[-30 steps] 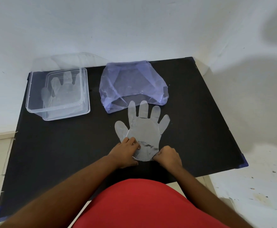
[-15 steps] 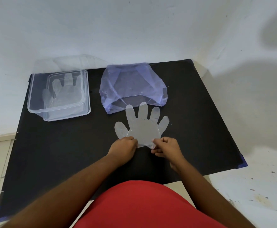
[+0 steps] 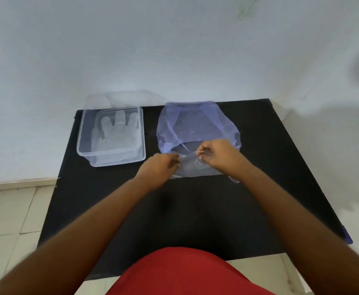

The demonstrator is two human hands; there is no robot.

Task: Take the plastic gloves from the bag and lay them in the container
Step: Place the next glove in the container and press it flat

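Near the bag (image 3: 195, 126) mouth, left hand (image 3: 159, 167) and right hand (image 3: 219, 156) each pinch the glove's (image 3: 195, 169) cuff; thin, limp, probably slippery film, best gripped at cuff corners.

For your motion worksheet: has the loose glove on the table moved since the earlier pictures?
Yes. The glove, pinched by both hands, is lifted off the table and sits farther back, now overlapping the bag mouth.

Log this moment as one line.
both hands, left hand and right hand, pinch glove | lifted before bag | container holds gloves
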